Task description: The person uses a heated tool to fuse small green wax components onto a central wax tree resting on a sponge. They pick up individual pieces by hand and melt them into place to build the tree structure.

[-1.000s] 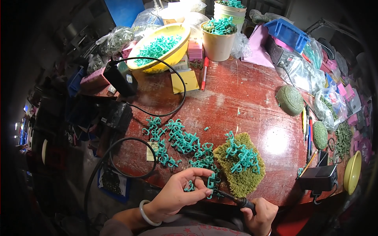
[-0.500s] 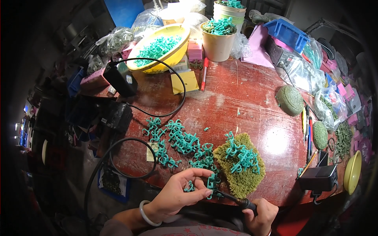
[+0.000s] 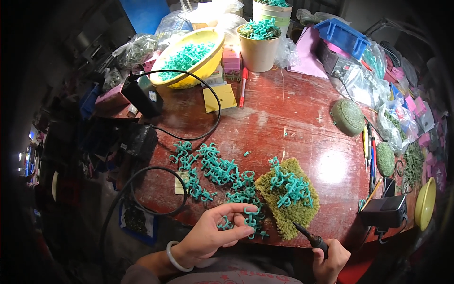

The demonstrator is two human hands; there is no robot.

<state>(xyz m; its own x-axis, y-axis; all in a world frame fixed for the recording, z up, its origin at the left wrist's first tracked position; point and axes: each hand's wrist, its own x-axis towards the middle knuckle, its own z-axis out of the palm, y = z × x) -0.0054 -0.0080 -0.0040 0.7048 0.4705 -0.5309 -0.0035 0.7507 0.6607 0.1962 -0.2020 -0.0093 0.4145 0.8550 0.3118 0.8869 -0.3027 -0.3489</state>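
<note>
Between the thumb and index finger of my left hand (image 3: 218, 232) is a small green hook-shaped piece (image 3: 251, 217), held upright. More green pieces show behind and inside the curl of that hand. My right hand (image 3: 331, 262) is closed round the black handle of a soldering iron (image 3: 314, 239). Its thin dark tip points up and left, over the lower edge of a mossy olive-green sponge (image 3: 288, 220). On the sponge lies a heap of green hook pieces (image 3: 293, 187). Left of it, several more loose green pieces (image 3: 220, 168) are spread on the red table.
A yellow basin (image 3: 215, 49) and a white bucket (image 3: 257, 52) of green pieces stand at the back. A black cable (image 3: 220, 106) loops on the left. Pens (image 3: 372, 161), a round green stone-like block (image 3: 348, 117), a black box (image 3: 384, 210) and plastic bags (image 3: 366, 87) line the right.
My right hand has drawn the soldering iron right and down, away from the piece in my left hand; its tip is now over the sponge. My left hand has barely moved.
</note>
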